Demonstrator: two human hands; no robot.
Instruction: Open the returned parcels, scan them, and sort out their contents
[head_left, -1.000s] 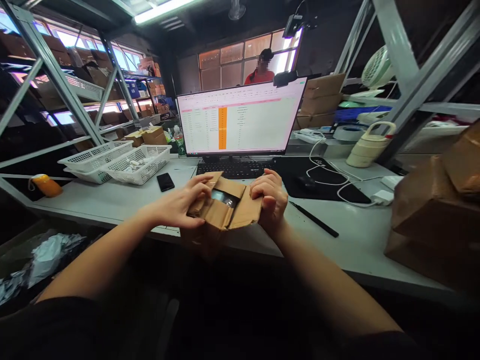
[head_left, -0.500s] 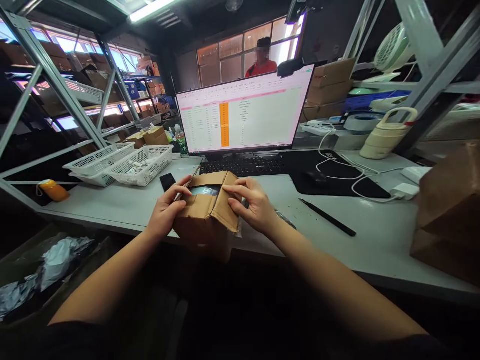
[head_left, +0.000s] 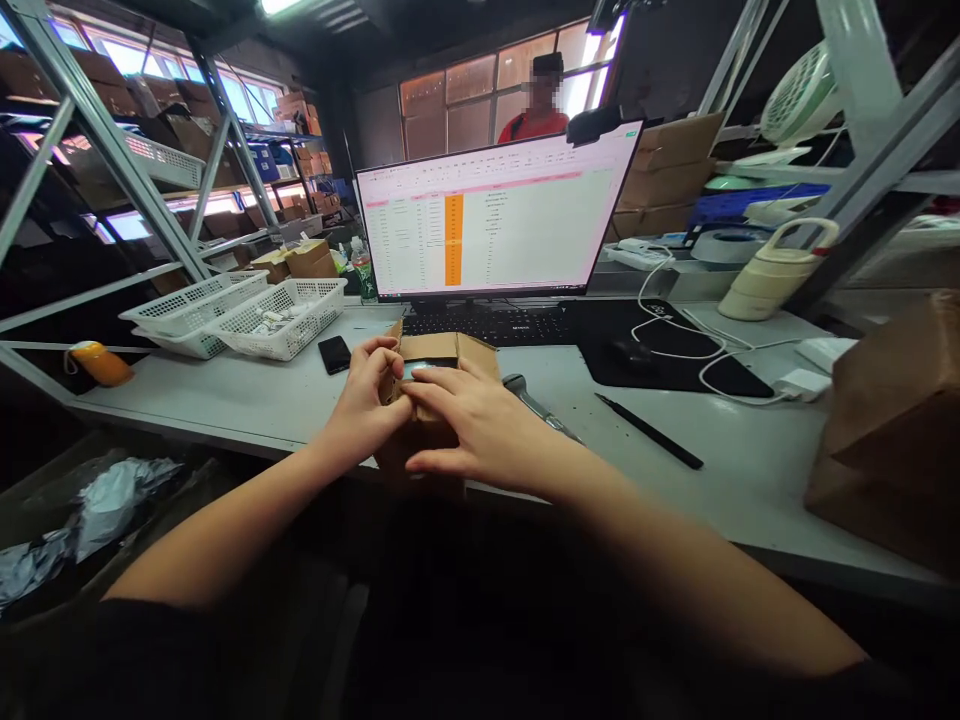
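A small cardboard box point(head_left: 431, 348) stands at the desk's front edge, its top flaps folded out. Shiny plastic shows in the opening, but what lies beneath it is hidden. My left hand point(head_left: 367, 398) grips the box's left side, fingers curled at the flap and thumb along the near edge. Across the opening reaches my right hand point(head_left: 487, 425), its fingers stretched out and the thumb apart, fingertips at the box's near flap. Just beyond that hand lies a grey handled device point(head_left: 540, 405), partly covered by it.
Left of the box are a phone point(head_left: 334, 354) and white plastic baskets point(head_left: 281, 335). A monitor point(head_left: 525, 230) and keyboard point(head_left: 495, 325) stand behind. To the right lie a black pen-like tool point(head_left: 652, 432), a mouse pad point(head_left: 675, 365) and a brown carton point(head_left: 892, 430). A person point(head_left: 536, 110) stands beyond the monitor.
My right hand has left the right flap and moved left over the opening, its fingers straightening. My left hand has shifted slightly right. More of the phone and the grey device now shows.
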